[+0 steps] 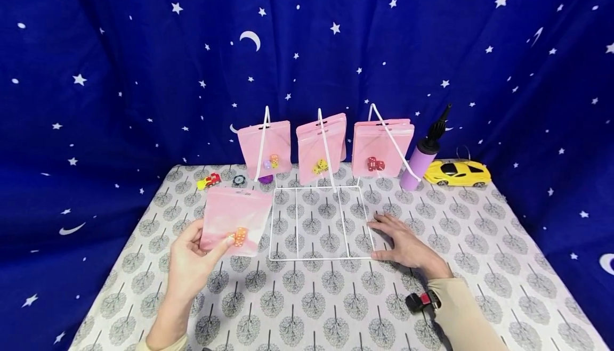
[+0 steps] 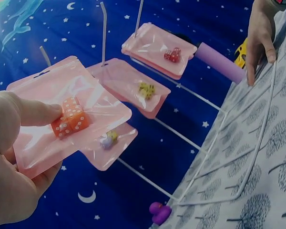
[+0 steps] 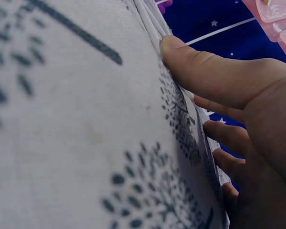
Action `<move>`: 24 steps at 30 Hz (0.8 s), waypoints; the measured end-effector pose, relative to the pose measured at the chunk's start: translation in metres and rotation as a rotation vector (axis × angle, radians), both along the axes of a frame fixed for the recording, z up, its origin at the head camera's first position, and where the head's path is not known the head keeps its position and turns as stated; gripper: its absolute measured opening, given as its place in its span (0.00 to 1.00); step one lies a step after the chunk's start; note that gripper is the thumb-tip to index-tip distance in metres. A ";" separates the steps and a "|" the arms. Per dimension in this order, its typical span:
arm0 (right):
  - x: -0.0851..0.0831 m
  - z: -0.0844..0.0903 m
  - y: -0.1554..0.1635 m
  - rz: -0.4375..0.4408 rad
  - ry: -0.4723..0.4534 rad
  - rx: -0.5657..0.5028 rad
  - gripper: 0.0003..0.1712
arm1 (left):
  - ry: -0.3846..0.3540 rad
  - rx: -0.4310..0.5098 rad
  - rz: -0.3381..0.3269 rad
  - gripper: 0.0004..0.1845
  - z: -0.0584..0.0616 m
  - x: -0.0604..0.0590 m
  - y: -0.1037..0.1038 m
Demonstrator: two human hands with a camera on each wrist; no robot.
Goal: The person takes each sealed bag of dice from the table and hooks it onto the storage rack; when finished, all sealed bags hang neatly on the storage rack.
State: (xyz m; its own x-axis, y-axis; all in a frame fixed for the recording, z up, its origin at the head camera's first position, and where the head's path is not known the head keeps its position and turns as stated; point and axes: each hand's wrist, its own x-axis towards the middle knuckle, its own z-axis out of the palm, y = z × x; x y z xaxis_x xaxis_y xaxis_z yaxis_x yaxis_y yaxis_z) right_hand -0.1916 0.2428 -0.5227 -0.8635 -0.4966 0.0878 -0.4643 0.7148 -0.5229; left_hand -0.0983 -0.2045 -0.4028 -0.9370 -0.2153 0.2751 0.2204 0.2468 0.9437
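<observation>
My left hand (image 1: 189, 260) pinches a pink clear-front pouch (image 1: 235, 213) by its lower left, thumb across the front beside the orange dice (image 1: 241, 237) inside. The pouch is held up left of a white wire display rack (image 1: 316, 259). On the rack's three prongs hang more pink pouches: the left one (image 1: 254, 146) with a purple and an orange-yellow die, the middle ones (image 1: 309, 146) with yellow dice, the right ones (image 1: 384, 138) with red dice. My right hand (image 1: 405, 242) rests at the rack base's front right corner, fingers spread and loosely extended, thumb by the wire.
Behind the rack on the right stand a purple hand pump (image 1: 416, 169) and a yellow toy car (image 1: 458, 173). At the back left lie a small red-and-yellow toy (image 1: 208, 181), a dark round piece (image 1: 239, 180) and a purple rubber duck (image 2: 159, 213). A starry blue curtain (image 1: 307, 47) hangs behind.
</observation>
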 end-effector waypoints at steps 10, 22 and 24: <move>0.001 -0.002 0.001 -0.007 0.003 0.002 0.47 | 0.108 0.022 -0.100 0.23 0.005 -0.005 0.017; 0.001 -0.002 0.000 -0.008 -0.004 -0.002 0.47 | 0.145 0.039 -0.116 0.23 0.012 -0.008 0.028; 0.001 -0.002 0.000 -0.010 -0.007 -0.005 0.47 | 0.148 0.038 -0.121 0.23 0.013 -0.008 0.030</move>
